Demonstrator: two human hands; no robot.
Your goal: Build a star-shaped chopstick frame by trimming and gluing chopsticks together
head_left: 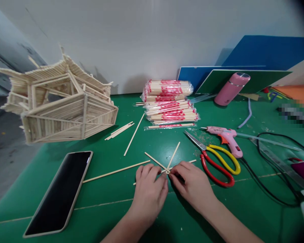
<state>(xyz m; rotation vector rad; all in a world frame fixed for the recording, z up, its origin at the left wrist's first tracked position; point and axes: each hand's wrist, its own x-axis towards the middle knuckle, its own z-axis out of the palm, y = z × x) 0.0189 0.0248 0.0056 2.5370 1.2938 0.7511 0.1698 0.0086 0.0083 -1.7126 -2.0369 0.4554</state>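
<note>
Several thin wooden sticks (174, 154) fan out like a star on the green tabletop, their ends meeting between my hands. My right hand (192, 182) pinches the meeting point with thumb and forefinger. From the other side, my left hand (150, 187) curls its fingers over the sticks, with its thumb and forefinger close to the same joint; part of the sticks is hidden under it. A long loose stick (114, 172) runs from near the left hand towards the phone. Scissors (215, 160) with one red and one yellow handle lie open just right of the right hand.
At the left stands a model building (83, 116) made of sticks, behind a phone (59, 195). Plastic-wrapped stick bundles (171, 101) lie by the wall. A pink glue gun (226, 136) with black cord (258, 187) and a pink bottle (231, 89) are at right.
</note>
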